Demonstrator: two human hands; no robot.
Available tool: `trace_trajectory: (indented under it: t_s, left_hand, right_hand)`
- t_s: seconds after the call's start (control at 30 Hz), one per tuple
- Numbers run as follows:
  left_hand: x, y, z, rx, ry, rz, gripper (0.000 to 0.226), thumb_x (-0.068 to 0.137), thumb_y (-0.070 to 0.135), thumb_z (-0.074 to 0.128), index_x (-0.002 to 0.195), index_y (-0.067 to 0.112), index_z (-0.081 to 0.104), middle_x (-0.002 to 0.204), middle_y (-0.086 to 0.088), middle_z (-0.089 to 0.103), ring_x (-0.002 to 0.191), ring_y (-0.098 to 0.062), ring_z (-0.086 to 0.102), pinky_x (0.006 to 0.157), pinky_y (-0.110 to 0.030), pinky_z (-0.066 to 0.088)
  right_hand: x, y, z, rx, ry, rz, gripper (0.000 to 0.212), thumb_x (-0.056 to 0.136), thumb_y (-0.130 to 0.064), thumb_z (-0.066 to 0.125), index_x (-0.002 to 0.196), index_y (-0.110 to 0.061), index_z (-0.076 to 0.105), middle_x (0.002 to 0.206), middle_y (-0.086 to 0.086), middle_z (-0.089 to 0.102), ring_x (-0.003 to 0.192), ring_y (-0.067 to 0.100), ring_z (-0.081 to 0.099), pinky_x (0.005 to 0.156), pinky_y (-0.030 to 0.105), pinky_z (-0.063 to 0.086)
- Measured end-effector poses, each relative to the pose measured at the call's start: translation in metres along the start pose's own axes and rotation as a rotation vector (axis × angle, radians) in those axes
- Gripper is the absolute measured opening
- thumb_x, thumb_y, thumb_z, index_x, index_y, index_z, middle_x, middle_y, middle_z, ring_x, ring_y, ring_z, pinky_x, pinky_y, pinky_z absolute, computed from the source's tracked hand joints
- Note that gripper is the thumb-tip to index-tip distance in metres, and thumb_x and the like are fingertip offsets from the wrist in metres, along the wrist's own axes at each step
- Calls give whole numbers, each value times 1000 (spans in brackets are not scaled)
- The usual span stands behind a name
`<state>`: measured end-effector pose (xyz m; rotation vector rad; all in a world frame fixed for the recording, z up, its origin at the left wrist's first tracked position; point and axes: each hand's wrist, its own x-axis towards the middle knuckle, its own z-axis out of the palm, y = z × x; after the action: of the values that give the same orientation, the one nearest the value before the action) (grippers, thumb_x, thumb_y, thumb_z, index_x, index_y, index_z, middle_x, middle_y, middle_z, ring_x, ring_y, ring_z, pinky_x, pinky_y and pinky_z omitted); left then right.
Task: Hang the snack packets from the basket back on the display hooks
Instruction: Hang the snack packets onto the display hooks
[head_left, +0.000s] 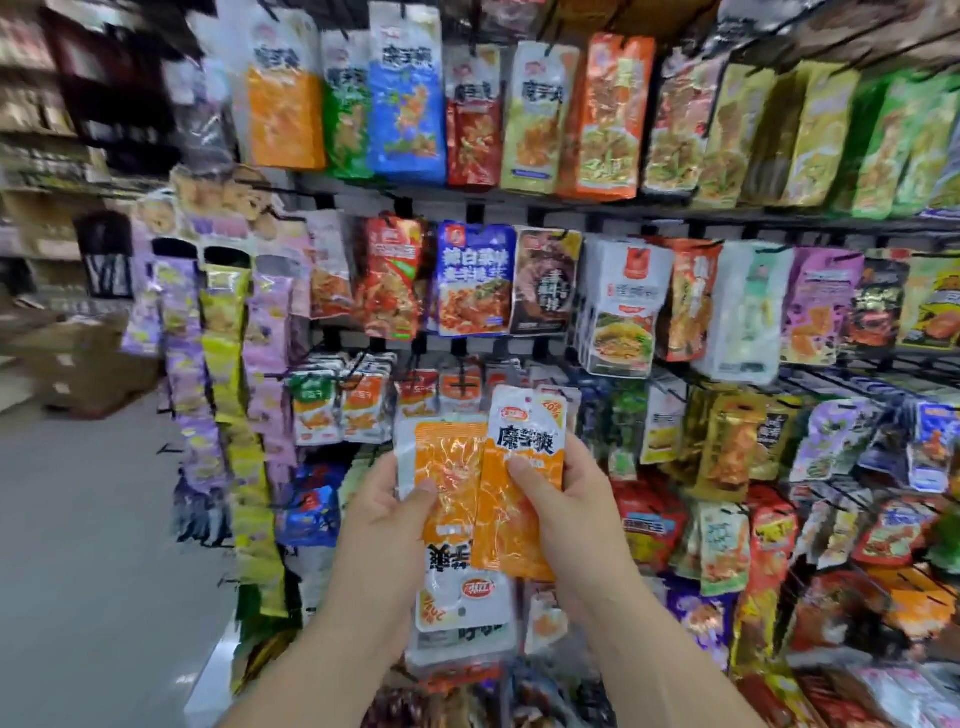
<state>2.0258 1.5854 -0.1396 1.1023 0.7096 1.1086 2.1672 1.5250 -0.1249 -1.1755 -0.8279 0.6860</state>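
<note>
left hand: inverted glossy packet | right hand: upright crinkled packet

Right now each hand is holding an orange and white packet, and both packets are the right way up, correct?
Not both. In the head view the right packet, gripped by the right hand, is the right way up. The left packet, gripped by the left hand, is upside down, its white header at the bottom. Both are orange and white.
</note>
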Motion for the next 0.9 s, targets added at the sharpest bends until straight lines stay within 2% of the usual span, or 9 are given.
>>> trace_trajectory:
  t_s: [0.07, 0.17, 0.3, 0.43, 0.53, 0.6, 0.73, 0.83, 0.9]
  left_hand:
    - [15, 18, -40, -24, 26, 9, 71, 78, 50, 74, 145, 34, 53, 149, -6, 60, 133, -34, 60, 110, -64, 46]
    - [28, 53, -82, -22, 3, 80, 41, 84, 44, 68, 125, 39, 67, 130, -8, 71, 123, -41, 65, 105, -67, 48]
    - [56, 81, -128, -10, 72, 132, 78, 73, 58, 74, 145, 37, 54, 146, -1, 63, 135, -36, 58, 111, -68, 42]
    - [80, 121, -138, -17, 114, 214, 61, 92, 40, 72, 148, 33, 51, 144, 1, 64, 127, -29, 65, 112, -61, 46]
    - [110, 146, -145, 9, 107, 282, 41, 108, 20, 55, 148, 28, 51, 136, 1, 70, 125, -27, 66, 111, -58, 47]
    - [126, 166, -145, 35, 99, 335, 40, 108, 23, 56, 147, 30, 52, 140, -1, 67, 129, -28, 64, 111, -59, 46]
    - [154, 211, -137, 50, 106, 482, 28, 109, 17, 53, 134, 24, 61, 124, -11, 74, 114, -40, 70, 99, -66, 53]
    - [171, 242, -127, 91, 94, 551, 26, 110, 11, 47, 116, 25, 68, 108, -12, 78, 104, -42, 73, 92, -67, 57]
    - [183, 257, -124, 82, 95, 593, 27, 110, 12, 48, 113, 27, 69, 109, -12, 78, 105, -43, 72, 90, -68, 57]
  right_hand:
    - [6, -2, 45, 24, -34, -2, 24, 103, -15, 62, 121, -30, 65, 106, 0, 79, 92, 23, 77, 74, 47, 65]
    - [17, -5, 99, 16, -62, -38, 23, 102, -15, 64, 117, -32, 67, 105, -1, 78, 90, 20, 77, 71, 43, 64]
    - [39, -13, 148, -19, -103, -94, 28, 100, -14, 66, 110, -40, 66, 110, 3, 76, 94, 25, 75, 78, 52, 64]
    - [74, -38, 172, -34, -164, -160, 33, 100, -11, 64, 112, -41, 64, 106, 3, 77, 95, 36, 73, 84, 65, 59]
    - [104, -71, 186, -19, -174, -245, 28, 100, -9, 62, 110, -34, 65, 95, 4, 76, 76, 28, 67, 72, 56, 58]
    - [123, -93, 196, -14, -163, -276, 24, 101, -11, 60, 110, -33, 65, 88, 4, 74, 72, 27, 65, 68, 52, 57]
    - [164, -137, 224, -68, -158, -423, 13, 105, -24, 56, 103, -32, 67, 92, 7, 75, 77, 42, 65, 73, 55, 61]
    - [193, -164, 249, -154, -136, -517, 13, 105, -29, 56, 100, -20, 65, 81, 8, 65, 67, 28, 57, 66, 46, 57]
    - [211, -180, 265, -199, -123, -548, 19, 102, -32, 59, 96, -16, 67, 75, 7, 63, 65, 24, 58, 66, 53, 58]
